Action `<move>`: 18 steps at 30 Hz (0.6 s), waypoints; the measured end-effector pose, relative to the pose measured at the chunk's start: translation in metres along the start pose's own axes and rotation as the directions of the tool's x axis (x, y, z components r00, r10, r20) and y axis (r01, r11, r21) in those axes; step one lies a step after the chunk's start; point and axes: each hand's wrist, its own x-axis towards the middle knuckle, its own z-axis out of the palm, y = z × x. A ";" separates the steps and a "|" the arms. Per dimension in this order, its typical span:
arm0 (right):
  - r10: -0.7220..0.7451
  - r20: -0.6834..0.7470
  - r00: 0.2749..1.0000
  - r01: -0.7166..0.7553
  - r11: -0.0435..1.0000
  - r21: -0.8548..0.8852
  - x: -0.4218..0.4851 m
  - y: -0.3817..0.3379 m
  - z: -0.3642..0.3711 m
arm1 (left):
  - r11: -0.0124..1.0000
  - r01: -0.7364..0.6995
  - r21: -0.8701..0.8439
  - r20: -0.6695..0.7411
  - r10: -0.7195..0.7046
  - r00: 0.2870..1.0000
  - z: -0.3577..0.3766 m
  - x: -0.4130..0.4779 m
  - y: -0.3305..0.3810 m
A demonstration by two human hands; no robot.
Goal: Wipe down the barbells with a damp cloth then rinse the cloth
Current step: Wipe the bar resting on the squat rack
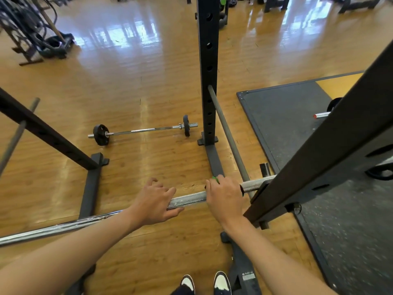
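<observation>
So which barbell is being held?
The racked barbell: the left hand and right hand hold it. The plated barbell and red-tipped bar lie untouched.

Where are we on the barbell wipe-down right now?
Nothing looks visibly finished. In hand: the right hand wraps a green cloth round the racked grey steel barbell, the left hand gripping it alongside. Left: the chrome barbell with black plates on the wooden floor, then rinsing the cloth; no sink shows.

Two hands: left hand (156, 201) and right hand (225, 194). One green cloth (215, 179). Three barbells: racked barbell (189, 200), floor barbell (144, 130) carrying two plates (101, 134), and a partly hidden barbell (322, 114) on the one black mat (287, 116). Three rack uprights (208, 71). Two grey safety rods (225, 128). Two shoes (222, 281).
</observation>
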 end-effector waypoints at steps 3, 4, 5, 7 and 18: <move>-0.056 -0.022 0.998 0.056 0.998 -0.002 -0.002 0.024 -0.002 | 1.000 -0.004 -0.020 0.008 0.004 1.000 -0.001 0.000 0.000; 0.018 -0.020 1.000 -0.018 1.000 -0.023 0.001 0.031 -0.005 | 1.000 -0.005 -0.025 0.007 0.005 1.000 -0.002 0.000 0.000; 0.124 0.028 0.992 -0.122 0.991 -0.052 0.005 0.035 -0.012 | 1.000 -0.005 -0.028 0.001 0.005 1.000 -0.002 0.001 0.000; 0.293 0.195 0.936 -0.276 0.955 -0.114 0.021 0.037 -0.020 | 1.000 -0.004 -0.025 -0.016 0.003 1.000 -0.001 0.000 0.000; -0.061 -0.032 0.998 0.062 0.998 0.029 -0.008 0.036 -0.008 | 1.000 -0.027 -0.003 -0.063 0.026 0.998 0.000 0.000 -0.003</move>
